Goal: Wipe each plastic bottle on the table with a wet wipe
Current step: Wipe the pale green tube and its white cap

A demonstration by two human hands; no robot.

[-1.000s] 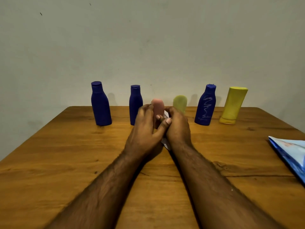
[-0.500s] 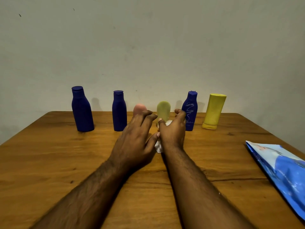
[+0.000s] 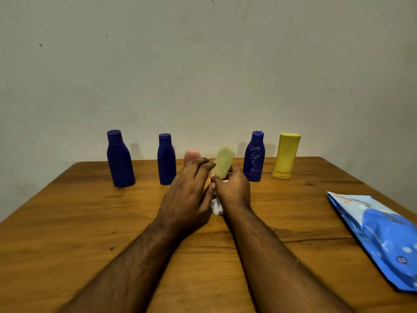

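Wooden table (image 3: 67, 222) meets a plain pale wall (image 3: 203, 64); right hand (image 3: 233, 192) grips pale green bottle (image 3: 223, 162) and white wipe (image 3: 216, 205), left hand (image 3: 187, 195) loosely spread beside.

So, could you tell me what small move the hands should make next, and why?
Probably close the left hand around the pale green bottle to steady it. The right hand already grips its base with the white wipe bunched beneath, while the left fingers are spread beside it, not yet holding.
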